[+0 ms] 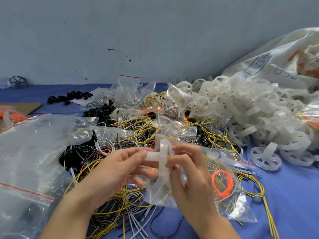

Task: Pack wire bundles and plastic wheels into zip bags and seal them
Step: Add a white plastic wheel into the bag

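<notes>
Head view: my left hand (119,169) and right hand (189,178) meet above the near centre of the blue desk (293,195). Left hand: thumb and curled fingers pinch two translucent white wheels (162,152), which stand crossed and edge-on at the top of a clear zip bag (158,194). Right hand: fingers curled, pinching the bag's upper edge just beside the wheels; I cannot tell whether they also touch the wheels. The bag drapes down between my hands onto loose wires. An orange wire bundle (222,183) lies coiled inside clear plastic just right of my right hand. Yellow-and-black wire bundles (141,121) spread across the middle of the desk. A wheel pile (250,114) fills the far right, below a white sack (276,54). Large clear bags (25,152) lie near left, small black rings (72,96) far left.
</notes>
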